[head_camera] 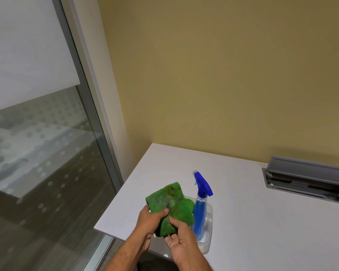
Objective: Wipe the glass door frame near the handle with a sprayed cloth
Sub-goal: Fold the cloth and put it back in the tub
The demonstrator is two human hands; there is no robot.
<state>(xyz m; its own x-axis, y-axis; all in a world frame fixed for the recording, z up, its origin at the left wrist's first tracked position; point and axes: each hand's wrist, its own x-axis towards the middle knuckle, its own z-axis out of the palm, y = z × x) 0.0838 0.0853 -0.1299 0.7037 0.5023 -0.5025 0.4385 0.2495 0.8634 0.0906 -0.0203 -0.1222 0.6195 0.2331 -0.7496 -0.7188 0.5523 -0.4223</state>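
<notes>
Head view looks down at a white table [252, 202] whose near-left corner juts toward a glass door [37, 143] on the left. Both hands hold a green cloth [170, 206] above that corner of the table. The left hand [149, 220] is closed around the cloth's left edge, thumb pressed on top and the fingers hidden beneath. The right hand [181, 243] is half open, palm turned up, its thumb pinching the cloth's near edge while the fingers lie under the fabric. The cloth is folded and mottled with darker patches. Just to the right of it, a spray bottle [200, 210] with a blue trigger head and blue liquid lies on the table, its nozzle pointing to the far side; the cloth overlaps its left side in this view. The door's metal frame [94, 114] runs diagonally beside the table's left edge, well apart from the cloth. At the far right, a grey cable tray [305, 178] stands open in the tabletop, against a yellow wall [223, 75].
</notes>
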